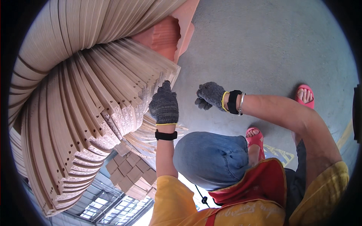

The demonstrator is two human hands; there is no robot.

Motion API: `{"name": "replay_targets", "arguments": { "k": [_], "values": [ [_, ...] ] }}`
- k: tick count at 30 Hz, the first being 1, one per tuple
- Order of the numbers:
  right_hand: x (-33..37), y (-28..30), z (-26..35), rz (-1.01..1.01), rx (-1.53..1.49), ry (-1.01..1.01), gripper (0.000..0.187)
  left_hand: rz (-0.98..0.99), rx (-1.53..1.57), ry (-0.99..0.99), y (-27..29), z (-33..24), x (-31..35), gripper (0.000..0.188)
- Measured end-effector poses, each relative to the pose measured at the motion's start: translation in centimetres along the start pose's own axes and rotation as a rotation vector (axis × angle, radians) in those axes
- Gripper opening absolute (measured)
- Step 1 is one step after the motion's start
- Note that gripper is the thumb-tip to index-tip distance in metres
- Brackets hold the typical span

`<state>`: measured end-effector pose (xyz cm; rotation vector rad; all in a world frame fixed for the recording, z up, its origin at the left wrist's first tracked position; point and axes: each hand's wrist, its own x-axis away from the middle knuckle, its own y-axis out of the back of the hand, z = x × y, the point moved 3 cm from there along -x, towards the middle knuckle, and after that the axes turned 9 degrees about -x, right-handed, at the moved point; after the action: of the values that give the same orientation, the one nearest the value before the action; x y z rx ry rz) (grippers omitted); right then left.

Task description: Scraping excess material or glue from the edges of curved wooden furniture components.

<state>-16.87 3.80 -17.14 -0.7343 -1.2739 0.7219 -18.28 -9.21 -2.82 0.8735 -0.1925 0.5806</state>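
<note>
My left hand (164, 104), in a dark grey knit glove with a yellow cuff, is at the end of a row of wood-coloured boards (124, 75). One finger reaches up against the board edges; the others are hidden behind the back of the hand, so its grip does not show. The boards stand packed side by side, with small holes near their ends and pale, rough end faces. My right hand (212, 96), gloved alike, hovers over the floor to the right. Its fingers curl loosely, thumb apart, with nothing visible in them.
Another stack of boards (75, 22) lies above the row. Beside it is an orange-red plastic piece (160, 37) with an opening. Thin strips (141, 141) and brown cartons (130, 169) show below the boards. Grey concrete floor (264, 45) extends right; my feet in pink sandals (256, 141) stand there.
</note>
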Motion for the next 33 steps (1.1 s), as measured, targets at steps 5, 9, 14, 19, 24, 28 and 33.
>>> {"name": "replay_targets", "arguments": {
  "k": [5, 9, 14, 19, 24, 28, 33],
  "values": [
    [-0.2, 0.1, 0.4, -0.057, 0.007, 0.003, 0.021, 0.031, -0.034, -0.012, 0.0, 0.0, -0.1, 0.041],
    [-0.3, 0.3, 0.6, -0.059, 0.01, -0.013, 0.021, 0.041, -0.048, -0.029, 0.1, -0.2, -0.3, 0.041],
    [-0.5, 0.2, 0.7, -0.064, 0.023, -0.026, 0.022, -0.058, -0.05, -0.098, -0.1, 0.0, -0.3, 0.037],
    [-0.9, 0.4, 0.5, -0.047, 0.027, -0.003, 0.023, -0.011, -0.106, -0.167, 1.9, -0.8, -1.4, 0.029],
    [0.1, -0.4, 1.7, -0.029, 0.053, 0.05, 0.024, 0.035, 0.112, -0.115, 1.7, -0.7, -2.4, 0.024],
    [-0.7, -0.3, 2.5, -0.049, 0.043, 0.088, 0.023, 0.098, 0.235, -0.139, 1.7, -0.5, -3.3, 0.027],
    [-0.6, 1.2, 3.4, -0.119, 0.029, 0.149, 0.026, 0.056, 0.16, -0.171, 1.5, -0.2, -3.3, 0.026]
  ]
}}
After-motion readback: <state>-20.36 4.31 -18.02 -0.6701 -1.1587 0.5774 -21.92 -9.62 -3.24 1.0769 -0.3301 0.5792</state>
